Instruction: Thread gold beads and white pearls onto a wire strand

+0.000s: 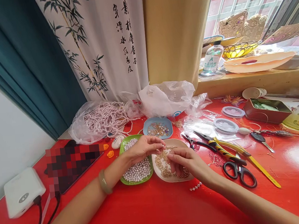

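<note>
Bead session on the red table (pixel 160 210), both hands busy over the dishes

The left hand (pixel 142 149) hovers over the green dish (pixel 121 148) of pale pearls, fingertips pinched narrow on something too tiny to make out. The right hand (pixel 186 161) sits over the beige dish (pixel 158 175) of gold beads, fingers pinched together too, nearly touching the left ones; can't tell what's between them. A blue dish (pixel 147 126) with mixed beads is just behind. Black scissors (pixel 238 172) and yellow-handled pliers (pixel 239 156) lie to the right, and a bag of pearl strands (pixel 104 118) sits at the back left.
</note>
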Motion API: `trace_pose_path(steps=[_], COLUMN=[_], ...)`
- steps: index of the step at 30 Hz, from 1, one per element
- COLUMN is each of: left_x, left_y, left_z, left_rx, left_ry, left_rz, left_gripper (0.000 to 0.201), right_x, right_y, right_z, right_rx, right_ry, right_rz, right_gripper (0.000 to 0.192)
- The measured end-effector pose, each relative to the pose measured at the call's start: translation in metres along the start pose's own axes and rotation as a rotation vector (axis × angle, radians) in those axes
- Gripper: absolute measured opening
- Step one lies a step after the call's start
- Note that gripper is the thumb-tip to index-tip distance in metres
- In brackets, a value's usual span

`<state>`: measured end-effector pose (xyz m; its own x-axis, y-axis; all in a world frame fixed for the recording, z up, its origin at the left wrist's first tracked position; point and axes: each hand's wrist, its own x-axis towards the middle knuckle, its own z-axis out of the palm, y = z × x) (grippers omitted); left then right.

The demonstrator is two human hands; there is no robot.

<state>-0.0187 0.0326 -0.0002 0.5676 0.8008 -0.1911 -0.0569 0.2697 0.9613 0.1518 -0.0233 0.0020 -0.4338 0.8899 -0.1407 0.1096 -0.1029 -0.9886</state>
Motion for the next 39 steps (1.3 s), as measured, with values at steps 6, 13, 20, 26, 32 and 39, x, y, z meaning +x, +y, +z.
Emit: trace_pose_path(steps=[6, 13, 20, 26, 32, 39], left_x=[0.0, 0.001, 0.001, 0.002, -0.002, -0.006], left_y=[-0.001, -0.001, -0.003, -0.005, -0.001, 0.009], left_z=[0.0, -0.001, 0.002, 0.002, 0.003, 0.01], left_rx=[0.007, 0.02, 0.088, 0.169, 0.212, 0.218], left_ry=[0.006, 0.0, -0.027, -0.044, -0.054, 0.058], left_rz=[0.003, 0.013, 0.058, 0.091, 0.127, 0.205], left_gripper=[0.024, 0.022, 0.024, 0.021, 0.019, 0.017], right_x=[-0.001, 0.0, 0.002, 0.004, 0.006, 0.001], right_y=[-0.002, -0.001, 0.003, 0.005, 0.004, -0.009], right_z=[0.001, 0.001, -0.001, -0.001, -0.003, -0.007], right_rx=[-0.004, -0.012, -0.04, -0.098, -0.055, -0.108], right_ry=[0.008, 0.006, 0.004, 0.048, 0.035, 0.055], right_rz=[-0.008, -0.013, -0.035, -0.044, -0.026, -0.003], right_gripper=[0.031, 0.031, 0.032, 0.033, 0.028, 0.026])
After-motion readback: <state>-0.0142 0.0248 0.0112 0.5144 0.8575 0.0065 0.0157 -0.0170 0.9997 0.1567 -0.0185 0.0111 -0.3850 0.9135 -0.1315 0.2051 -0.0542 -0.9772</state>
